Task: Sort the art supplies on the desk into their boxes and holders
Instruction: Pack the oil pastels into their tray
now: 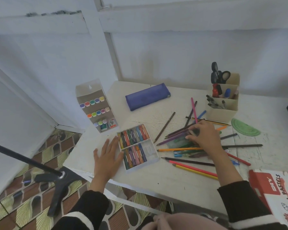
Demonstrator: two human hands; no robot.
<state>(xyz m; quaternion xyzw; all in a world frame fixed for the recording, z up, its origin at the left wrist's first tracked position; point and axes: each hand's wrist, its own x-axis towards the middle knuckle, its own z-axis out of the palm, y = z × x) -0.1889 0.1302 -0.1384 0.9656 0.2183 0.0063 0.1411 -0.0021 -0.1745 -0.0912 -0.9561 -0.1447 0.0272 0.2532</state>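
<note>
The left hand (107, 156) lies flat on the white painted surface (165, 181). Its fingers (115, 143) are straight and released, with their tips touching the left wall of the white plastic tray of oil pastels (149, 150). The tray sits near the middle of the surface. Its two rows are filled with mixed-colour sticks, except for a bare gap at the right end of the nearer row.

Just right of the tray, the right hand (204, 136) rests on top of a heap of loose coloured pencils (181, 148) that fan out in all directions. Its fingers (192, 137) are bent down into the heap, but I cannot tell whether they are grasping a pencil or only touching the pile.

A pink and a yellow pencil (194, 170) lie side by side at the near edge of the heap. At the far right stands a beige stepped cardboard holder (221, 114) containing black-handled scissors (220, 75) and pens. A green translucent protractor (244, 128) lies flat just to its right.

A blue fabric pencil case (147, 98) lies on the far side, and a tall white marker stand (96, 107) with coloured caps stands on the left. A red and white oil pastels box (276, 193) is at the near right corner.
</note>
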